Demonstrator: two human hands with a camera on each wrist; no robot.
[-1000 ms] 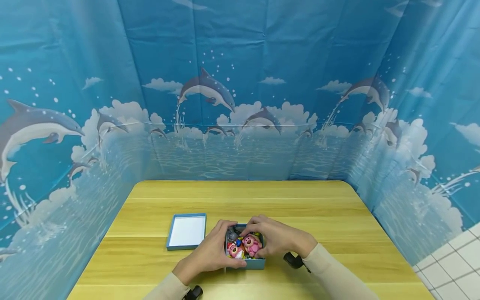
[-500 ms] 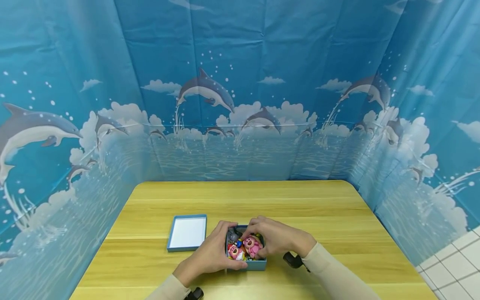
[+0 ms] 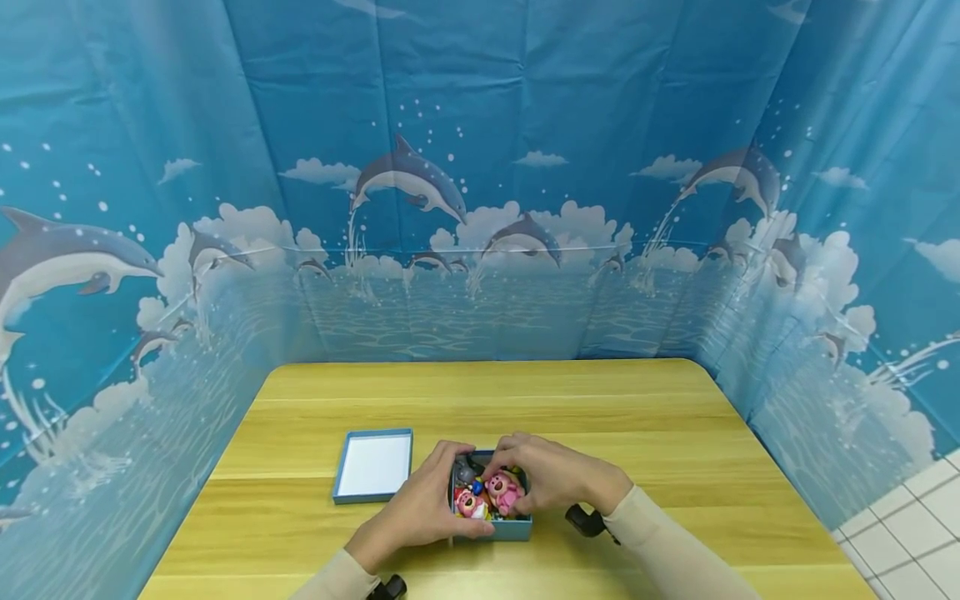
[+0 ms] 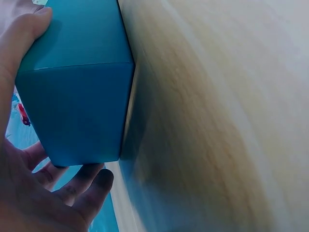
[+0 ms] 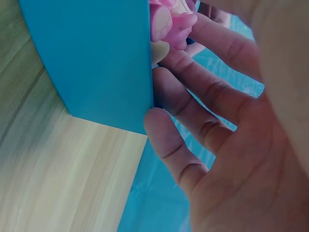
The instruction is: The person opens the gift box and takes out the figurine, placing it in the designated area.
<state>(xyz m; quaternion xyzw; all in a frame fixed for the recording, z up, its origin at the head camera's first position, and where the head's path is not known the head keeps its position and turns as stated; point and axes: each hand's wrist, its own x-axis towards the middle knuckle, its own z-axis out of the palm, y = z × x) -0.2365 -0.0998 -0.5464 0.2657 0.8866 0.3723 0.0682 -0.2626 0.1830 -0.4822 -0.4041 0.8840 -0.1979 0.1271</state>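
A small blue box (image 3: 513,531) filled with little toy figures stands near the front of the table. My left hand (image 3: 420,507) grips it from the left, thumb on the near wall and fingers at the far side; the left wrist view shows its plain blue walls (image 4: 77,111). From the right, my right hand (image 3: 562,477) reaches over the rim and holds a pink bear figurine (image 3: 504,493) between thumb and fingers. In the right wrist view part of that bear (image 5: 173,26) peeks above the box edge. Beside it lie another pink figurine (image 3: 470,503) and a grey one (image 3: 466,472).
An open blue-edged box lid (image 3: 373,465) with a white inside lies left of the box. The yellow wood-grain table (image 3: 480,400) meets a blue dolphin-print curtain (image 3: 480,308) at its back and sides. White floor tiles (image 3: 907,508) show at right.
Both hands, the box and the bear figurine keep nearly the same place. Only the head view shifts slightly.
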